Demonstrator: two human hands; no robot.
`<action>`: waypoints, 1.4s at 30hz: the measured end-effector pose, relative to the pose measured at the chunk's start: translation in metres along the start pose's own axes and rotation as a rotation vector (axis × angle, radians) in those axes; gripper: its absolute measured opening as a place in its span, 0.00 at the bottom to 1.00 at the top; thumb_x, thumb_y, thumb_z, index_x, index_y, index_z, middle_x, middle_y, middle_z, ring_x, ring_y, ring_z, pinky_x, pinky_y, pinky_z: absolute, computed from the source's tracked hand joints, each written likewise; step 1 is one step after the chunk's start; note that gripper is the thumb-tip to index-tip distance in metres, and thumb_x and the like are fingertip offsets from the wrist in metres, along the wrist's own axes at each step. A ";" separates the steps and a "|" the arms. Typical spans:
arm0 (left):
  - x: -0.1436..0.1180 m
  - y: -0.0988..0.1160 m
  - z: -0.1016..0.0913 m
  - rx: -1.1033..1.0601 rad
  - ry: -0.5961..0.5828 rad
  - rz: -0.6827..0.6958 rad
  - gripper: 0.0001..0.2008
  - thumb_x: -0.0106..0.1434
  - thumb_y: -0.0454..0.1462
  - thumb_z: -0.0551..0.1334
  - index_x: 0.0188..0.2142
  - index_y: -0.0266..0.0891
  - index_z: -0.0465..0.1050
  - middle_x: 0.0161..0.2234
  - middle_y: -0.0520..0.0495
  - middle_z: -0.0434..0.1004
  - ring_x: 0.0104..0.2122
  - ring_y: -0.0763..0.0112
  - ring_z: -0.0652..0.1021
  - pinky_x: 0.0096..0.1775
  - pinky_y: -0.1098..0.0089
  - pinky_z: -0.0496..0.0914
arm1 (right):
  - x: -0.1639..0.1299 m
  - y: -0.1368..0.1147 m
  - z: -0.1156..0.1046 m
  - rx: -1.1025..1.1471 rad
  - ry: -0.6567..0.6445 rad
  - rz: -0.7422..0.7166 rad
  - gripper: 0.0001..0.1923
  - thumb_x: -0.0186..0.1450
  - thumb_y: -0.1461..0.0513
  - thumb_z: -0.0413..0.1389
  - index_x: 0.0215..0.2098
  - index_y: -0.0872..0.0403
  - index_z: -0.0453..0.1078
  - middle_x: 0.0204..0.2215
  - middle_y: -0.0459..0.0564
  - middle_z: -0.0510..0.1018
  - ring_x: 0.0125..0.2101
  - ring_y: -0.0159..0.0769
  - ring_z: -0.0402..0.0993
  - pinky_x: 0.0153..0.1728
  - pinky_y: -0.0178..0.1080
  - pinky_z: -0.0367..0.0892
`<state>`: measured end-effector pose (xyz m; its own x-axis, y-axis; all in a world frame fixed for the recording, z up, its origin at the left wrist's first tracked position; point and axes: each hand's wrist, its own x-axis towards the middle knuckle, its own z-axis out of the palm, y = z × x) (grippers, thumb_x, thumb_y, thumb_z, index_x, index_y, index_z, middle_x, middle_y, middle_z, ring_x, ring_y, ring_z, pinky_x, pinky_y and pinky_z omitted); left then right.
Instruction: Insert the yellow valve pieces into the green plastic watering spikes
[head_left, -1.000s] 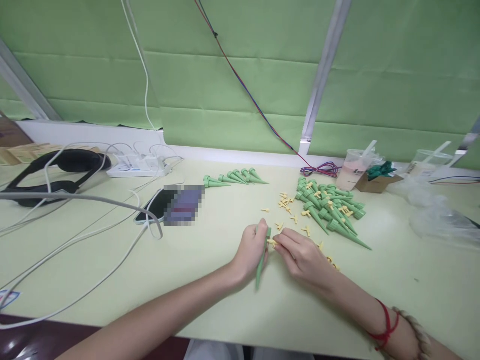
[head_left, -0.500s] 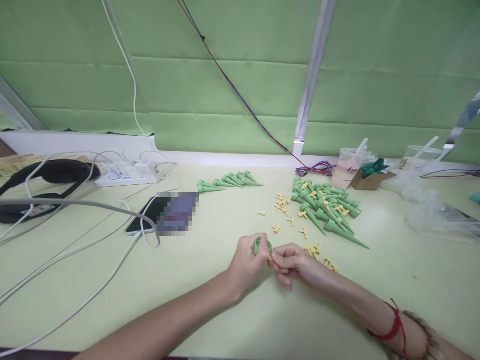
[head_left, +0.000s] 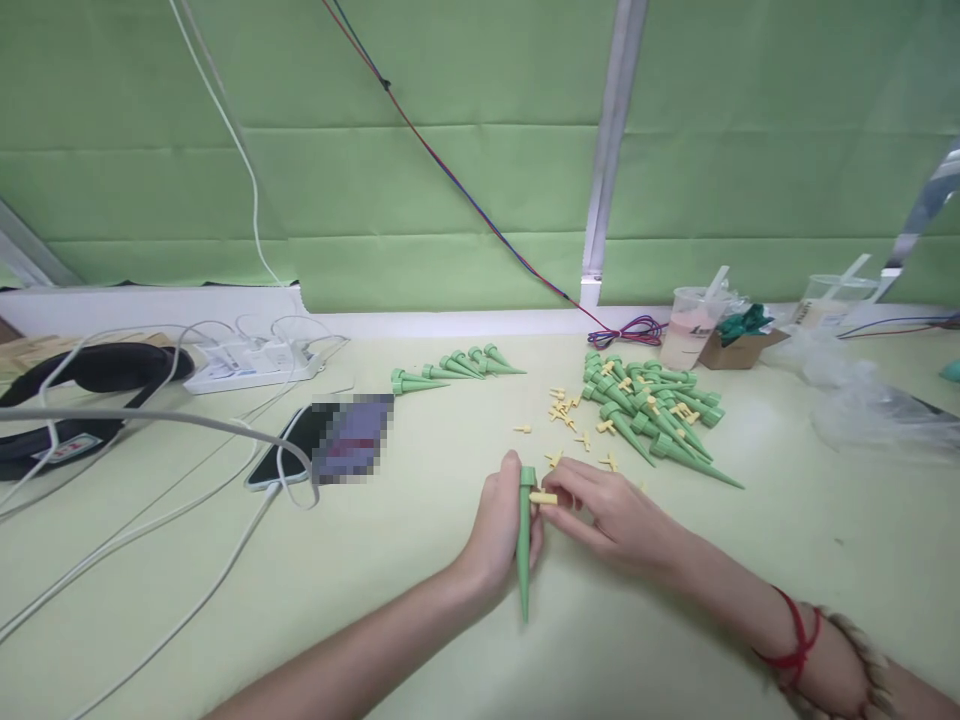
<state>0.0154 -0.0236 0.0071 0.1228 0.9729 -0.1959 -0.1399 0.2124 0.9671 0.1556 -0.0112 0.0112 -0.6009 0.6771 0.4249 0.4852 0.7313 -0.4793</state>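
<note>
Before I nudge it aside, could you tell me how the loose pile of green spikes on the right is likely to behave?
The pile of green spikes would probably scatter rather than slide as one, since the pieces lie loosely crisscrossed. Each looks like light, stiff moulded plastic. Being round and tapered, strays would likely roll in arcs, perhaps dragging the small yellow pieces along.

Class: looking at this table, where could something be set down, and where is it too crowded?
Bare table lies between the phone and the left hand. More lies right of the spike pile, below the plastic bag. Crowded: the yellow pieces beside the pile, and the cables at left.
</note>
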 end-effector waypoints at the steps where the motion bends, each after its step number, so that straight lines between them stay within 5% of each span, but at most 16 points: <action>1: -0.001 0.000 0.000 0.001 0.009 -0.021 0.26 0.62 0.50 0.41 0.13 0.40 0.52 0.05 0.57 0.49 0.06 0.80 0.54 0.12 0.76 0.48 | 0.000 0.003 -0.001 -0.114 -0.006 -0.101 0.14 0.67 0.56 0.41 0.33 0.55 0.64 0.27 0.49 0.68 0.26 0.32 0.63 0.25 0.33 0.58; 5: -0.005 -0.001 0.001 0.062 0.016 -0.031 0.26 0.62 0.48 0.40 0.12 0.39 0.52 0.06 0.56 0.49 0.06 0.80 0.55 0.12 0.76 0.49 | -0.001 0.009 -0.002 -0.352 0.016 -0.302 0.17 0.69 0.60 0.37 0.31 0.55 0.64 0.25 0.50 0.67 0.25 0.33 0.62 0.25 0.35 0.57; 10: -0.012 0.000 0.004 0.167 0.048 0.058 0.27 0.62 0.49 0.39 0.11 0.40 0.51 0.06 0.55 0.50 0.08 0.79 0.56 0.14 0.74 0.51 | -0.005 0.000 0.004 -0.214 0.017 -0.261 0.16 0.68 0.63 0.37 0.27 0.55 0.62 0.23 0.49 0.65 0.24 0.33 0.60 0.25 0.34 0.57; 15: -0.012 0.001 0.000 0.281 0.125 0.261 0.21 0.61 0.47 0.44 0.15 0.41 0.51 0.10 0.56 0.51 0.12 0.78 0.57 0.17 0.73 0.53 | -0.008 -0.017 0.008 0.291 -0.045 0.096 0.17 0.68 0.59 0.39 0.23 0.54 0.58 0.21 0.44 0.62 0.23 0.29 0.58 0.27 0.33 0.56; 19: -0.005 -0.003 -0.007 0.424 0.152 0.458 0.18 0.60 0.42 0.47 0.16 0.40 0.49 0.13 0.56 0.50 0.16 0.78 0.56 0.20 0.73 0.53 | -0.007 -0.018 0.011 0.928 -0.254 0.430 0.21 0.66 0.52 0.40 0.21 0.54 0.54 0.16 0.40 0.55 0.17 0.26 0.51 0.21 0.32 0.50; 22: -0.002 -0.005 -0.010 0.467 0.127 0.512 0.17 0.59 0.41 0.48 0.16 0.40 0.49 0.14 0.56 0.50 0.17 0.78 0.55 0.21 0.73 0.53 | -0.004 -0.015 0.013 1.392 -0.397 0.612 0.21 0.64 0.49 0.43 0.21 0.54 0.51 0.17 0.38 0.50 0.15 0.23 0.46 0.18 0.30 0.45; 24: -0.001 -0.004 -0.008 0.434 0.138 0.499 0.17 0.59 0.42 0.49 0.17 0.40 0.50 0.15 0.56 0.51 0.18 0.77 0.56 0.22 0.73 0.54 | -0.003 -0.014 0.013 1.502 -0.432 0.679 0.22 0.64 0.48 0.43 0.20 0.54 0.49 0.16 0.37 0.49 0.15 0.22 0.43 0.17 0.29 0.42; 28: -0.005 0.001 0.000 0.236 0.064 0.282 0.21 0.61 0.49 0.46 0.17 0.40 0.52 0.13 0.55 0.54 0.16 0.76 0.58 0.21 0.73 0.54 | 0.000 -0.018 0.007 1.089 -0.327 0.594 0.25 0.65 0.48 0.37 0.18 0.54 0.51 0.14 0.39 0.51 0.15 0.24 0.48 0.18 0.31 0.47; 32: -0.007 0.006 0.004 0.159 0.055 0.148 0.25 0.61 0.52 0.43 0.14 0.40 0.52 0.09 0.55 0.53 0.12 0.77 0.57 0.18 0.73 0.52 | -0.003 -0.016 -0.001 0.283 -0.004 0.279 0.18 0.66 0.53 0.42 0.25 0.55 0.60 0.20 0.43 0.62 0.21 0.28 0.57 0.24 0.32 0.54; 35: -0.006 0.006 0.003 0.146 0.100 0.125 0.24 0.61 0.51 0.45 0.14 0.40 0.52 0.09 0.56 0.52 0.12 0.78 0.57 0.17 0.73 0.51 | -0.005 -0.008 -0.004 -0.056 0.058 0.016 0.14 0.66 0.55 0.44 0.33 0.56 0.64 0.24 0.47 0.66 0.24 0.30 0.60 0.25 0.33 0.56; 38: -0.004 0.003 0.002 0.165 0.137 0.114 0.25 0.60 0.52 0.46 0.13 0.40 0.51 0.08 0.55 0.52 0.11 0.78 0.56 0.16 0.73 0.50 | -0.005 -0.004 -0.003 -0.194 0.069 -0.110 0.16 0.68 0.57 0.40 0.32 0.56 0.66 0.25 0.49 0.67 0.25 0.31 0.62 0.26 0.34 0.57; 42: -0.004 0.000 0.003 0.155 0.110 0.159 0.26 0.59 0.53 0.47 0.13 0.40 0.55 0.08 0.55 0.53 0.10 0.78 0.57 0.16 0.73 0.51 | -0.005 -0.008 0.002 0.031 0.051 0.015 0.19 0.68 0.58 0.38 0.25 0.55 0.63 0.22 0.47 0.66 0.24 0.30 0.62 0.27 0.33 0.58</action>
<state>0.0180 -0.0280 0.0081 0.0020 0.9989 -0.0471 0.0049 0.0470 0.9989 0.1532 -0.0204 0.0117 -0.5599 0.6921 0.4555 0.4739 0.7185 -0.5091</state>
